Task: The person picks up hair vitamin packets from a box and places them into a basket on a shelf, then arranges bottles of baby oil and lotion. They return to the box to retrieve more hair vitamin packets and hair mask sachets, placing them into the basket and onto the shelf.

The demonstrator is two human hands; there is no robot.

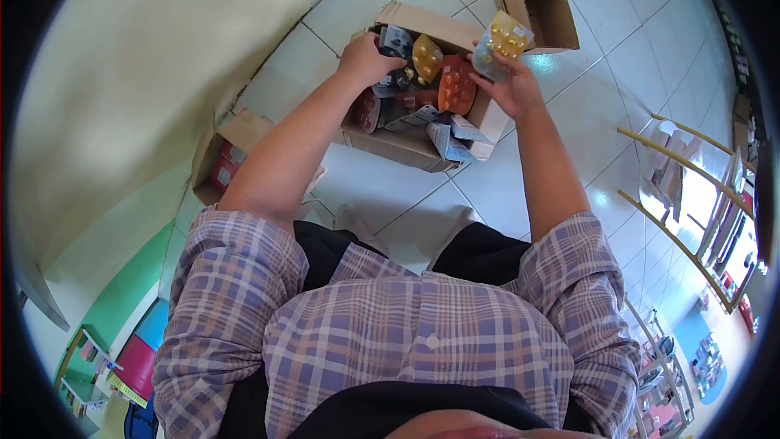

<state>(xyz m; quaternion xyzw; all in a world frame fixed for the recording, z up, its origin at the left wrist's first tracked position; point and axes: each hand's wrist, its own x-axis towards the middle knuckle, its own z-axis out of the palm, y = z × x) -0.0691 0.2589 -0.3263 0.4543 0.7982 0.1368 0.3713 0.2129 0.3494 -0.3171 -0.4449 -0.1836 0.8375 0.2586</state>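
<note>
An open cardboard box (402,149) sits on the floor in front of me, filled with plastic packs. My right hand (517,91) pinches a clear blister pack with yellow round pieces (504,36) above the box's right side. At the far left corner, my left hand (367,61) is closed at a dark grey pack (396,42), thumb in front and fingers partly hidden behind it. Between the hands stand an amber pack (426,58) and an orange-red blister pack (457,85). White and blue printed packs (448,141) lean at the near right corner.
A smaller open cardboard box (552,16) stands on the tiled floor beyond my right hand. Another carton with red contents (226,169) is by the wall (162,49) at left. To the right is a rack with yellowish rails (682,162). My feet are close below the box.
</note>
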